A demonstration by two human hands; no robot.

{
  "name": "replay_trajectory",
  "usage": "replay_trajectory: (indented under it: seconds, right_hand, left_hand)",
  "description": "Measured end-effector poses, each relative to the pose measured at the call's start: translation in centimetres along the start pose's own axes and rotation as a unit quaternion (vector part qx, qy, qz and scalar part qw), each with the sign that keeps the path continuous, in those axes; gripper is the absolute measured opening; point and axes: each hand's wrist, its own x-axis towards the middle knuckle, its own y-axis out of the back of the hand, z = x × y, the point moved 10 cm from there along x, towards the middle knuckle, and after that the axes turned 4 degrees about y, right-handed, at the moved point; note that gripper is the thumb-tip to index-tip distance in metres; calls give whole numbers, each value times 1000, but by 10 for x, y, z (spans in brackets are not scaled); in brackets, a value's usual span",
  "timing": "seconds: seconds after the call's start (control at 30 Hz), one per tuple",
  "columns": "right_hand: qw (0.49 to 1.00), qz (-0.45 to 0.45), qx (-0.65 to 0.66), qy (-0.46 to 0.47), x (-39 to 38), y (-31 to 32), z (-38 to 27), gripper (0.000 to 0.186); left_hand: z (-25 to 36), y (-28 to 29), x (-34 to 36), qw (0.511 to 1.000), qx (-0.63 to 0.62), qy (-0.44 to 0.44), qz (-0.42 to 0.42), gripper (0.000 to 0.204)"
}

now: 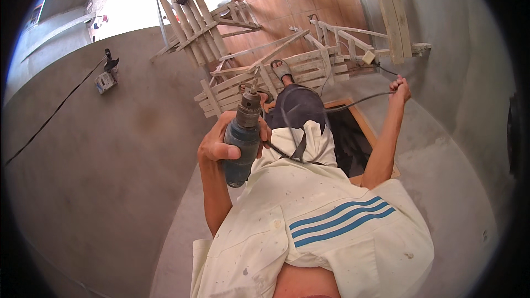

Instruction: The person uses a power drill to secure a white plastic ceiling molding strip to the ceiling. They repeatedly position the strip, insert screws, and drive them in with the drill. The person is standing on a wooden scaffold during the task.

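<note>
My left fingers point(265, 133) wrap around the blue drill point(243, 139); my right fingers point(398, 84) pinch a dark cable point(361, 101).

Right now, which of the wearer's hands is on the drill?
The left hand, wrapped around the blue-grey drill; the right hand, farther out, grips only a dark cable.

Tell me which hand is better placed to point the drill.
Probably the left hand: it holds the body of the drill, while the right hand is out to the side, holding the dark cable.
</note>
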Motion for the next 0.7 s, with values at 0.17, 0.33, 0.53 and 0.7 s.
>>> replay_trajectory:
  seconds: [0.17,0.33,0.53,0.7]
  right_hand:
    - [984,175,-13,21,138,16,53,28]
    - [979,205,10,11,167,48,50,15]
    - [971,201,-61,117,110,84,-21,9]
    - [993,82,-74,-47,155,136,5,15]
  left_hand:
    - [-16,3,7,997,39,63,35,74]
    - [-40,3,3,995,43,85,17,73]
    - [-42,29,-25,995,15,29,99,76]
    - [-34,44,-42,994,20,45,98,73]
